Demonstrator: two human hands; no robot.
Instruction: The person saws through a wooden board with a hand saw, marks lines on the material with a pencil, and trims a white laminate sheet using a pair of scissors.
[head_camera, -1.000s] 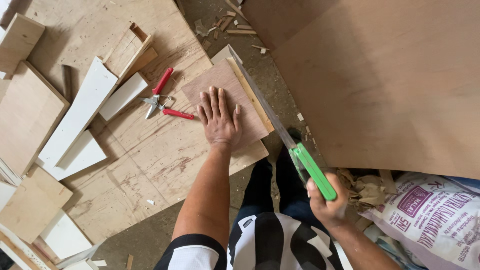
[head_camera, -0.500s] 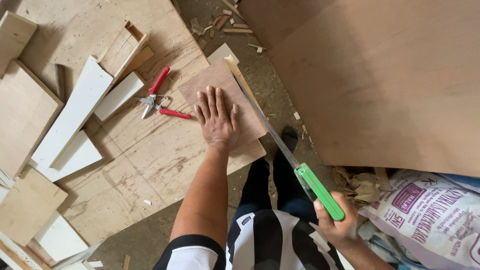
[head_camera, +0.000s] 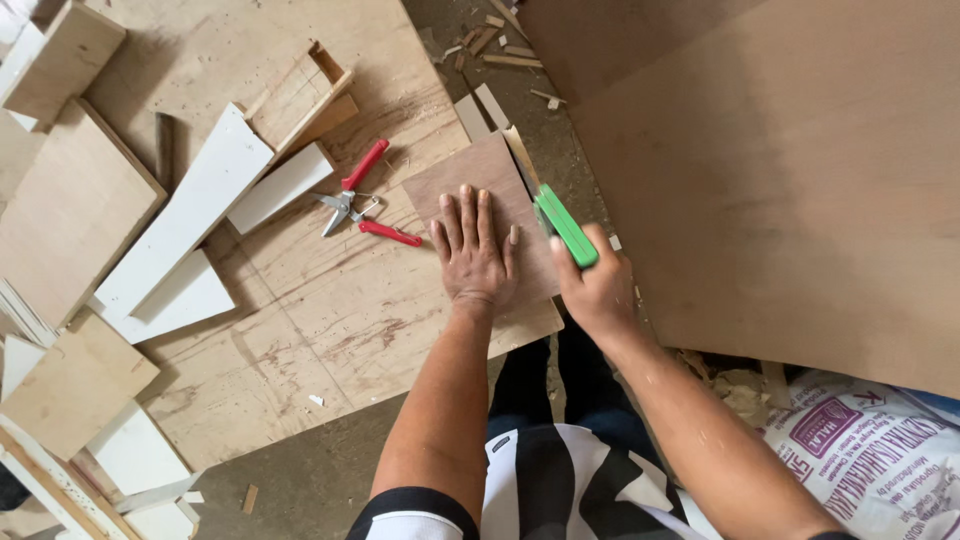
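Head view is looking straight down at a person working over a large plywood sheet (head_camera: 330, 300) that is lying on the floor. The left hand (head_camera: 473, 250) is pressing flat, fingers spread wide, on a small brown plywood piece (head_camera: 480, 180) that is sitting near the right edge of the sheet, just right of the frame's middle. The right hand (head_camera: 598, 290) is wrapping closed around the green handle of a handsaw (head_camera: 560, 220), and the blade is running up and to the left along the right edge of the brown piece, touching it there. Only a short part of the blade is showing above the handle.

Just left of the pressing hand, red-handled pliers (head_camera: 362, 200) are lying open on the sheet, apart from the fingers. Further left, several white boards (head_camera: 190, 220) are lying at a slant, with tan plywood offcuts (head_camera: 70, 210) beside them toward the left edge of the frame. A small open wooden frame (head_camera: 300, 95) is resting near the upper middle. Thin wood scraps (head_camera: 495, 40) are scattering across the dark floor at the top centre. A big brown board (head_camera: 780, 170) is filling the upper right of the frame, and a printed white sack (head_camera: 860, 450) is lying in the lower right corner. The person's striped black-and-white shirt (head_camera: 560, 490) is showing at the bottom.
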